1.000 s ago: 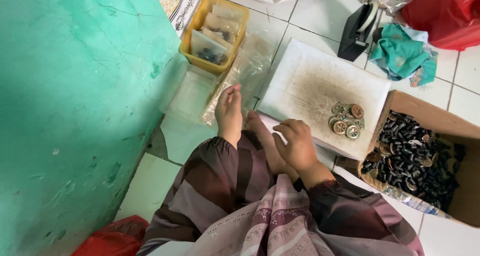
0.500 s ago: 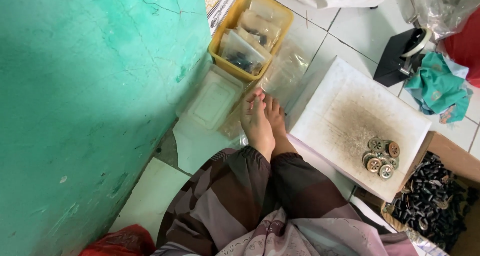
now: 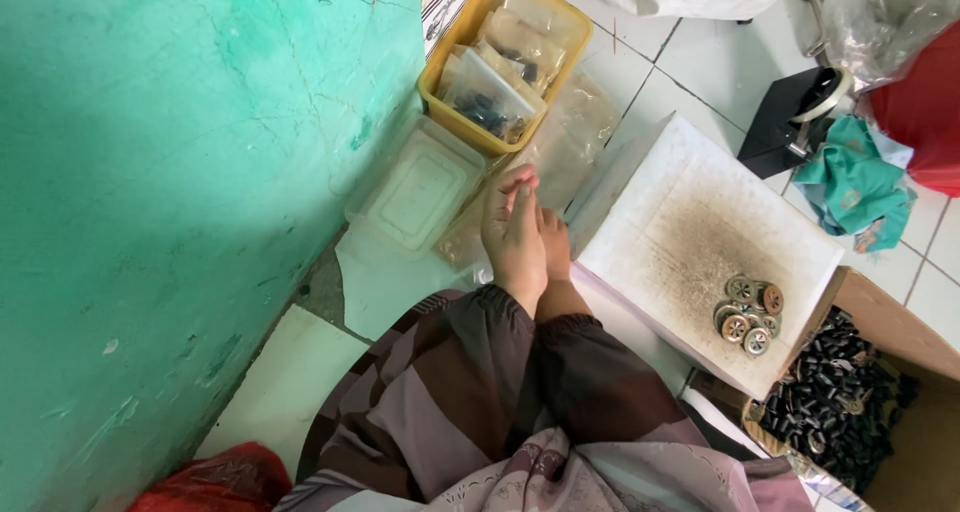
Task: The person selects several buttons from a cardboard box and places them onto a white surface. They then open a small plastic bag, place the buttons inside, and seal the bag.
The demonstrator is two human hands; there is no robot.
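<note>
A person seated on a tiled floor beside a green wall (image 3: 150, 172) brings both hands together just left of a white work board (image 3: 700, 222). The left hand (image 3: 515, 237) lies uppermost, its back to the camera and its fingers (image 3: 515, 184) curled lightly inward; the right hand (image 3: 553, 244) is tucked close against it and mostly hidden beneath. Whether either hand grips anything cannot be told, as nothing shows between the fingers.

The hands hover over crumpled clear plastic bags (image 3: 570, 137) and sit near a clear plastic lid (image 3: 420, 187) that lies flat against the wall. Just beyond stands a yellow plastic tub (image 3: 445, 97) packed with small clear packets of dark parts, apparently kept within arm's reach for sorting or bagging.

On the board, whose middle is stained brownish-grey, apparently from use, a cluster of round metal discs (image 3: 750, 312) with spoked, wheel-like faces lies bunched near the lower right edge, some silvery and some coppery. Right beside that edge an open cardboard box (image 3: 900, 322) holds a heap of small black parts (image 3: 835, 402), a placement that seems to keep both supplies next to the working surface.

Further off lie a teal cloth (image 3: 850, 187), a black tape dispenser (image 3: 790, 117) and a red bag (image 3: 925, 132).
</note>
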